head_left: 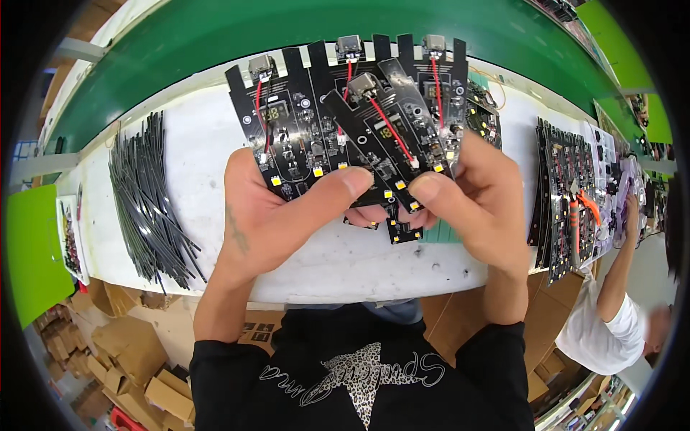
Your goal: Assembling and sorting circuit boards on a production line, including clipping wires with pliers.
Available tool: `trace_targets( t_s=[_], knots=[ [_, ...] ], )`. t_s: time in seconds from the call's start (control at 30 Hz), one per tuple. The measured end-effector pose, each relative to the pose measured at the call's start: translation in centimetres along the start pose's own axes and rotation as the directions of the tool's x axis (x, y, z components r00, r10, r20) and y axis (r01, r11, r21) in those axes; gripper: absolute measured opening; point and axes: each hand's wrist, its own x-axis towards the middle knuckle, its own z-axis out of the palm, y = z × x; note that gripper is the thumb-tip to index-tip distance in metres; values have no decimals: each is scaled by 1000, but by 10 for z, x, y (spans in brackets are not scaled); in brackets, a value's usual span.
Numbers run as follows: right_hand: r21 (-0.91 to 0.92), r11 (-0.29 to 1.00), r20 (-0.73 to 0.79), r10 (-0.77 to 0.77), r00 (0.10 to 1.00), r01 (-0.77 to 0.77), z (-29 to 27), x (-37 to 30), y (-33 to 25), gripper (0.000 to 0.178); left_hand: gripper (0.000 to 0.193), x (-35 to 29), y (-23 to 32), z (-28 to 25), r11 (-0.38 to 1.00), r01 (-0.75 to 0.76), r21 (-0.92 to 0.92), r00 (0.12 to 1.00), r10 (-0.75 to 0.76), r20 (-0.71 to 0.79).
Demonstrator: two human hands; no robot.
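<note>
Both my hands hold a fan of several black circuit boards [291, 133] above the white table. My left hand [262, 223] is closed on the left side, its thumb lying flat over the lower edge. My right hand [485, 208] grips the right side, thumb pressing the lower end of a tilted circuit board [388, 133] that overlaps the others in front. Each upper end carries a metal connector [361, 86], and red wires [392, 131] run down the boards. Small yellow-white LEDs line the lower ends. Most of my fingers are hidden behind the boards.
A bundle of thin black strips [151, 208] lies at left on the white table [215, 129]. Stacked circuit boards [557, 165] and orange-handled pliers [575, 223] are at right. Beyond them, another person's arm [619, 266] reaches in. Cardboard boxes [129, 345] fill the lower left.
</note>
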Motion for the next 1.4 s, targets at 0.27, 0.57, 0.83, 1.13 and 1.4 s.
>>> trace_targets(
  t_s=[0.27,0.57,0.83,1.13,1.4],
  knots=[
    [-516,843,-132,-254,958,152,4,3,13,25,13,-1,0,12,987,-41,156,978,72,-196],
    [-652,727,-166,-411,896,213,9,7,21,24,12,-3,3,11,988,-33,152,971,68,-228],
    [-198,963,-117,-209,971,183,2,0,8,21,17,4,-2,-1,999,0,-49,999,-3,-43],
    [-281,953,-282,-193,940,111,7,3,2,28,23,6,-8,5,999,-9,-40,989,3,-146],
    [-335,942,-121,-50,991,6,-2,4,5,19,19,5,-6,-1,998,-63,21,980,66,-185]
  ],
)
